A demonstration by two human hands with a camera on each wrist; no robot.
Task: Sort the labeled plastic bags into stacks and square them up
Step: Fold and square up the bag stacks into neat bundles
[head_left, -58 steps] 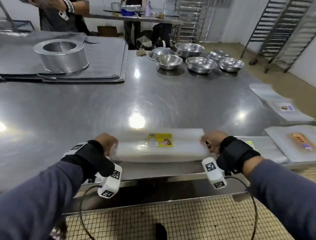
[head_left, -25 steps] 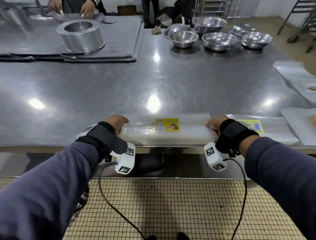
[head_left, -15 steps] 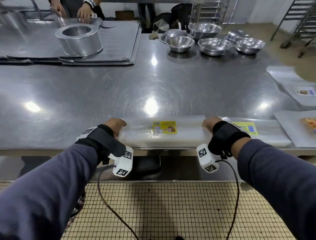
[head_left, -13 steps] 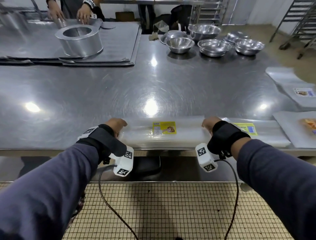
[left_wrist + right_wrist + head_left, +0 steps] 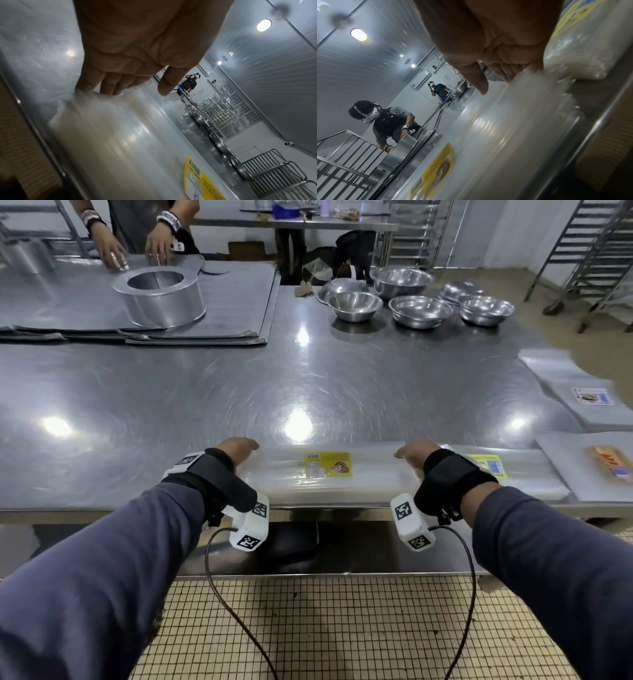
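Observation:
A thick stack of clear plastic bags (image 5: 342,484) with a yellow label (image 5: 328,464) lies along the steel table's front edge (image 5: 102,513). My left hand (image 5: 239,450) is at its left end. In the left wrist view its fingers (image 5: 109,86) are straight and press against that end of the stack (image 5: 120,135), thumb held apart. My right hand (image 5: 412,451) is at the right end, and its fingers (image 5: 506,73) are straight against the stack (image 5: 505,128). Neither hand is curled round the bags.
Right of my right hand lies a second bag stack with a yellow-green label (image 5: 513,474), then two more labeled stacks (image 5: 582,470) (image 5: 579,398). Steel bowls (image 5: 421,311) stand at the back right. A metal ring (image 5: 159,296) sits on grey sheets (image 5: 236,313), where another person's hands (image 5: 109,251) work.
Since the earliest frame the stack has slid toward me to the table's front edge. Both hands have stayed at its ends, with almost no movement in the last half second.

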